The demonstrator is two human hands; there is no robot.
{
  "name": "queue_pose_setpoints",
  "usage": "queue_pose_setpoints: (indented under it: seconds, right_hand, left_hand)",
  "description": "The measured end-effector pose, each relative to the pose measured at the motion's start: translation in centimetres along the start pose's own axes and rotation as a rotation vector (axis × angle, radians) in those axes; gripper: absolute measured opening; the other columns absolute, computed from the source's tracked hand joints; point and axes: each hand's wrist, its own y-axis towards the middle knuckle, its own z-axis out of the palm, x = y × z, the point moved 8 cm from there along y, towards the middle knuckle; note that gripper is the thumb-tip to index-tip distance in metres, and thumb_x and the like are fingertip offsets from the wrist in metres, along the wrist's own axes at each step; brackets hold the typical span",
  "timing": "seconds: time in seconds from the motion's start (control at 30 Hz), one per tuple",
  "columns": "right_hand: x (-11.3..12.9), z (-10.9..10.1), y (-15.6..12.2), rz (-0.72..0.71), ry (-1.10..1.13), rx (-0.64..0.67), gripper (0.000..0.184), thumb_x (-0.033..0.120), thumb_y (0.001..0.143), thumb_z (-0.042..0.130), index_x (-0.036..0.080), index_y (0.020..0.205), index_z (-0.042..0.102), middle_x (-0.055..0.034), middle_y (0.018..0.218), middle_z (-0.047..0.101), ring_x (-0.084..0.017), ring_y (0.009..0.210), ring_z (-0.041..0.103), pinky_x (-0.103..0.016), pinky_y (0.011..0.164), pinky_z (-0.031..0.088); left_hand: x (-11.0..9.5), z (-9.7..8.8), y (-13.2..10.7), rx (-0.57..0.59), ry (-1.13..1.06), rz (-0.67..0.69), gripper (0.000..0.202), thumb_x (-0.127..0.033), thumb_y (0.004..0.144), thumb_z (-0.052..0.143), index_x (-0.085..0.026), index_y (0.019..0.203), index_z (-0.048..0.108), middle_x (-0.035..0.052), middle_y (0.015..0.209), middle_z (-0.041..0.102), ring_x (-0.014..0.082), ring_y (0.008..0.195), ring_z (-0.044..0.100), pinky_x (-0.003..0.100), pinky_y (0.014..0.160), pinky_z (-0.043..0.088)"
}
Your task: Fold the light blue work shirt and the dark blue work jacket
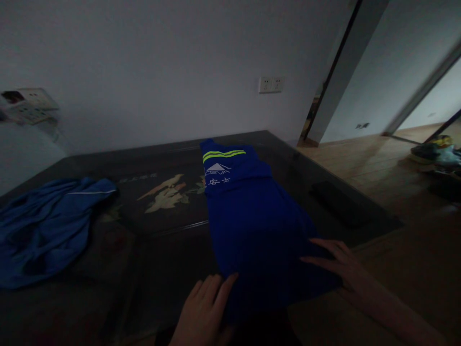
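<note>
A royal-blue work shirt [248, 216] lies lengthwise and folded narrow on a dark tabletop. Two yellow-green stripes, a white triangular logo and white lettering show on its far part. My left hand [205, 307] is at the near left edge of the shirt, fingers bent and thumb over the cloth, apparently gripping that edge. On the near right side, my right hand [336, 264] touches the shirt with fingers stretched out and apart. The cloth nearest to me is very dark, so its lower edge is hard to make out.
The dark table [173, 257] has a bird-and-flower picture on its top. A crumpled blue garment [46, 230] with a white stripe lies at left. A dark flat object [338, 204] rests at right. Wall sockets [271, 85] are behind; bagged items [441, 154] sit on the floor at far right.
</note>
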Motion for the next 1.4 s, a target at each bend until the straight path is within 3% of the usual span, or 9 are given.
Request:
queue_pose_setpoints:
  seconds: [0.13, 0.23, 0.4, 0.57, 0.87, 1.07, 1.17, 1.27, 1.4]
  right_hand:
    - [-0.6, -1.7, 0.4, 0.041, 0.035, -0.061, 0.047, 0.017, 0.071, 0.051, 0.034, 0.113, 0.065, -0.0064, 0.121, 0.061, -0.030, 0.107, 0.057, -0.050, 0.085, 0.049]
    - [0.1, -4.1, 1.1, 0.042, 0.103, -0.196, 0.048, 0.018, 0.075, 0.048, 0.031, 0.120, 0.058, -0.0053, 0.118, 0.062, -0.027, 0.106, 0.059, -0.044, 0.085, 0.050]
    - [3.1, -8.2, 3.8, -0.067, 0.186, -0.477, 0.054, 0.006, 0.069, 0.043, 0.031, 0.114, 0.060, -0.0012, 0.129, 0.053, -0.023, 0.120, 0.049, -0.043, 0.100, 0.041]
    - [5.1, -9.5, 7.1, -0.112, 0.297, -0.509, 0.047, 0.007, 0.074, 0.045, 0.026, 0.114, 0.060, -0.0030, 0.113, 0.064, -0.020, 0.107, 0.058, -0.039, 0.096, 0.045]
    - [4.9, -9.6, 9.2, -0.153, 0.221, -0.461, 0.035, 0.015, 0.078, 0.054, 0.024, 0.110, 0.063, -0.0044, 0.107, 0.064, -0.022, 0.103, 0.058, -0.040, 0.092, 0.045]
    - [2.9, -9.9, 6.1, -0.125, 0.277, -0.384, 0.030, 0.017, 0.080, 0.053, 0.027, 0.107, 0.064, -0.0041, 0.105, 0.066, -0.022, 0.101, 0.060, -0.039, 0.092, 0.045]
    - [1.8, -9.8, 3.8, -0.097, 0.393, -0.364, 0.023, 0.016, 0.080, 0.050, 0.026, 0.095, 0.065, -0.0034, 0.104, 0.067, -0.021, 0.100, 0.061, -0.039, 0.091, 0.046]
    - [0.1, -8.2, 1.8, -0.042, 0.478, -0.325, 0.014, 0.020, 0.080, 0.053, 0.024, 0.079, 0.066, -0.0052, 0.114, 0.064, -0.025, 0.108, 0.058, -0.043, 0.094, 0.044]
    - [-2.1, -3.7, -0.1, 0.106, 0.441, -0.187, 0.018, 0.025, 0.080, 0.054, 0.024, 0.074, 0.071, -0.0080, 0.121, 0.057, -0.026, 0.110, 0.055, -0.044, 0.092, 0.045]
  left_hand:
    - [-0.3, 0.0, 0.5, 0.022, -0.111, -0.074, 0.068, -0.019, 0.067, 0.062, -0.025, 0.132, 0.043, 0.0091, 0.114, 0.059, 0.0250, 0.100, 0.057, 0.040, 0.087, 0.046]
    - [-0.5, -0.8, 0.7, 0.008, -0.214, -0.103, 0.063, -0.019, 0.068, 0.061, -0.023, 0.129, 0.046, 0.0101, 0.110, 0.057, 0.0233, 0.095, 0.057, 0.037, 0.081, 0.050]
    - [-1.3, -2.8, 1.2, -0.152, -0.246, -0.059, 0.062, -0.009, 0.065, 0.057, -0.019, 0.125, 0.048, 0.0126, 0.116, 0.050, 0.0245, 0.104, 0.051, 0.037, 0.083, 0.050]
    - [-3.0, -3.5, 2.6, -0.310, -0.166, -0.009, 0.052, -0.018, 0.075, 0.057, -0.023, 0.126, 0.049, 0.0119, 0.121, 0.049, 0.0270, 0.108, 0.047, 0.044, 0.087, 0.045]
    - [-1.1, -1.7, 2.6, -0.230, -0.213, -0.133, 0.062, -0.002, 0.069, 0.047, -0.026, 0.126, 0.052, 0.0086, 0.117, 0.054, 0.0249, 0.104, 0.050, 0.043, 0.085, 0.044]
    - [0.0, -2.8, 0.3, -0.318, -0.221, -0.165, 0.068, 0.001, 0.065, 0.045, -0.029, 0.124, 0.055, 0.0089, 0.119, 0.050, 0.0263, 0.106, 0.048, 0.044, 0.088, 0.046]
    - [0.0, -2.4, -0.3, -0.281, -0.283, -0.112, 0.069, 0.001, 0.066, 0.043, -0.031, 0.127, 0.052, 0.0083, 0.118, 0.050, 0.0222, 0.098, 0.053, 0.036, 0.081, 0.051]
    - [-0.3, -2.1, -0.8, -0.247, -0.334, -0.017, 0.063, -0.001, 0.070, 0.041, -0.029, 0.125, 0.054, 0.0082, 0.117, 0.050, 0.0174, 0.091, 0.057, 0.027, 0.075, 0.052]
    - [0.1, -1.1, -1.3, -0.216, -0.320, 0.054, 0.053, -0.004, 0.070, 0.043, -0.025, 0.117, 0.058, 0.0085, 0.112, 0.053, 0.0168, 0.090, 0.058, 0.026, 0.076, 0.052]
